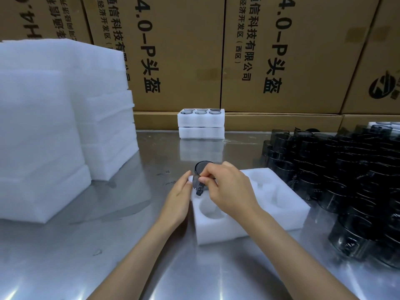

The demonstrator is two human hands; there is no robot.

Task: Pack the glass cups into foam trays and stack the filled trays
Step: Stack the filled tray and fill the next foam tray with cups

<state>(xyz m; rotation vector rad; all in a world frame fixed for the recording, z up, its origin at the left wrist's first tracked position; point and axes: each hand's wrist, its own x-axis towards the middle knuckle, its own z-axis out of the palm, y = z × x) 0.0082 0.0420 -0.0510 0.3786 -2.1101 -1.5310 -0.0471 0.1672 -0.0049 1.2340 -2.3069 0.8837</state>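
A white foam tray (pixel 279 198) with round pockets lies on the steel table in front of me. My right hand (pixel 229 187) grips a dark glass cup (pixel 201 172) by its handle, at the tray's far left pocket. My left hand (pixel 179 198) rests flat against the tray's left side, fingers together, holding nothing. The other visible pockets look empty. Two filled trays (pixel 200 124) are stacked at the back of the table, cups showing in the upper one. A heap of dark glass cups (pixel 346 176) lies at the right.
Tall stacks of white foam trays (pixel 54 126) fill the left side. Brown cardboard boxes (pixel 281 53) wall off the back. The steel table (pixel 108 245) shows bare metal at the front left.
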